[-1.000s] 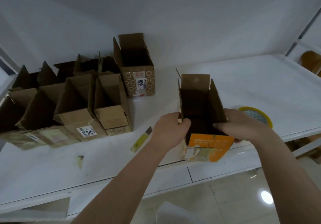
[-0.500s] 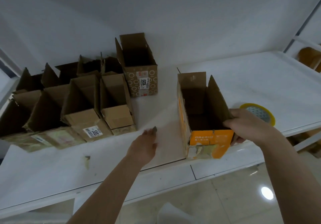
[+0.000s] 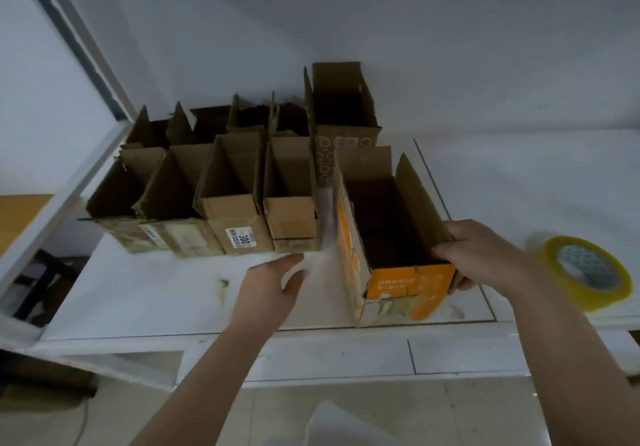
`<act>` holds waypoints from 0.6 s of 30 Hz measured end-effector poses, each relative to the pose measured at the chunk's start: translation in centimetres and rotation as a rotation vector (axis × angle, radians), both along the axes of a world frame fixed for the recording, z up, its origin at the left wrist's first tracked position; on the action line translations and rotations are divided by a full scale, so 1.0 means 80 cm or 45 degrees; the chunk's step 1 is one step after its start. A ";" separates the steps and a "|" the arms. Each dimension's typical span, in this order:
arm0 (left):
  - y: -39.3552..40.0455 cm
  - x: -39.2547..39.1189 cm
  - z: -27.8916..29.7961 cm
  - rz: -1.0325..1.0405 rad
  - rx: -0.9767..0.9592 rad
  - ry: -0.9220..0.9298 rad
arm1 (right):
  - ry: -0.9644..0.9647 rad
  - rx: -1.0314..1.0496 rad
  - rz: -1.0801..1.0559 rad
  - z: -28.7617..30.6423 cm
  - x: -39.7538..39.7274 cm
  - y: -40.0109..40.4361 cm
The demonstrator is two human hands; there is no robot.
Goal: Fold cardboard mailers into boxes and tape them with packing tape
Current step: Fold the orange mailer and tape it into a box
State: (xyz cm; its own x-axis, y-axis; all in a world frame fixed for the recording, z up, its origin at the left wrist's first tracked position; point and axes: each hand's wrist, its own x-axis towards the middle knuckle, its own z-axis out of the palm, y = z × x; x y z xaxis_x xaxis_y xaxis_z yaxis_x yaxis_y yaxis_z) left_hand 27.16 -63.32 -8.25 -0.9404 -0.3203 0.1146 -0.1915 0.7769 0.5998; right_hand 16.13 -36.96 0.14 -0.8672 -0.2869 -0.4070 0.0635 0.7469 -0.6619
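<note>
Orange-printed cardboard box [image 3: 398,237] stands open-topped near the front edge of a white table [image 3: 519,175]. The person's right hand [image 3: 481,258] grips its right wall at the near corner. The left hand [image 3: 273,281] hovers beside it, fingers relaxed, holding nothing. A yellow tape roll [image 3: 585,272] lies right; open brown boxes [image 3: 214,182] cluster left.

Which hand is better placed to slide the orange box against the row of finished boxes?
The right hand, probably. It already grips the orange box at its near right corner. The left hand holds nothing and hovers over the table, between this box and the row of finished boxes.
</note>
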 end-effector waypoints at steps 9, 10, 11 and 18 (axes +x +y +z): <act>0.040 -0.008 0.057 -0.197 0.060 0.347 | 0.107 -0.108 -0.063 -0.012 -0.042 -0.066; 0.039 -0.013 0.055 -0.191 -0.038 0.406 | 0.134 -0.113 -0.078 -0.014 -0.047 -0.072; 0.038 -0.018 0.054 -0.202 -0.125 0.458 | 0.165 -0.115 -0.087 -0.015 -0.052 -0.077; 0.027 -0.058 0.052 -0.126 -0.394 0.485 | 0.466 0.007 -0.119 -0.018 -0.075 -0.101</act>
